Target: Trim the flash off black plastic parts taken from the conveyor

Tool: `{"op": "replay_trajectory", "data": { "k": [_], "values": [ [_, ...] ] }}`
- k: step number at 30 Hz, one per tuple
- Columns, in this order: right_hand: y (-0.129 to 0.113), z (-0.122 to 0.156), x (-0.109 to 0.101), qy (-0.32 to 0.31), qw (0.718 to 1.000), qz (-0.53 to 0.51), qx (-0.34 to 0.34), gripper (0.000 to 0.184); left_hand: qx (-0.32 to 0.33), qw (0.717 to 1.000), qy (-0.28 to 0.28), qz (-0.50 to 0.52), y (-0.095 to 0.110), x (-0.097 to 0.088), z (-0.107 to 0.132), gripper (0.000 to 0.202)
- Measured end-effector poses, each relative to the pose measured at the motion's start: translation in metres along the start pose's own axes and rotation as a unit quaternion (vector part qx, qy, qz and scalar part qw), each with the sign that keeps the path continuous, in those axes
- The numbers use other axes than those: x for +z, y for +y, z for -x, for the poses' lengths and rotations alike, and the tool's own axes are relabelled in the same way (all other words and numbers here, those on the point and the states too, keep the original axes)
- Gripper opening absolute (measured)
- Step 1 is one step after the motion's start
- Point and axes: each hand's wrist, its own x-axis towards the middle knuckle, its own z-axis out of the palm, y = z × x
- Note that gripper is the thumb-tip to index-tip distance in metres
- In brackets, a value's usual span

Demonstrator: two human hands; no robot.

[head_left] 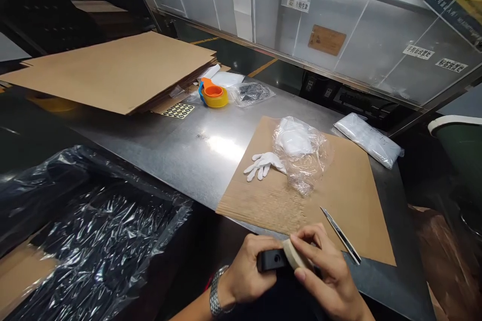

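My left hand [248, 267], with a metal watch band at its wrist, is closed around a small black part [272, 260] that has a round hole in its end. Between the fingers and thumb of my right hand [328, 267] is a pale beige strip-like piece [295, 255], its edge against the black part. Both hands are at the near edge of the table. Just beyond the right hand a slim cutter knife [341, 235] lies on a cardboard sheet [350, 180]. A white glove [263, 164] and a clear plastic bag with white contents [297, 143] rest on that cardboard.
Stacked cardboard [124, 70] covers the table's far left. Near it are an orange tape dispenser [214, 94] and a sticker sheet [178, 111]. A clear-wrapped white pack [368, 139] lies at the right. Black plastic film [101, 246] fills the lower left; a translucent panel [271, 20] stands behind.
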Motion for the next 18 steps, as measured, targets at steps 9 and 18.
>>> {"op": "replay_trajectory", "data": {
  "k": [9, 18],
  "values": [
    [0.009, 0.004, 0.002, -0.029, 0.999, 0.005, 0.026, 0.047, -0.105, 0.954, -0.026, 0.278, -0.018, 0.001, 0.008, 0.022],
    [0.026, 0.000, 0.057, 0.206, 0.978, -0.023, 0.004, 0.044, -0.252, 0.715, 0.149, 0.635, -0.016, 0.012, -0.014, 0.032]
  ]
}}
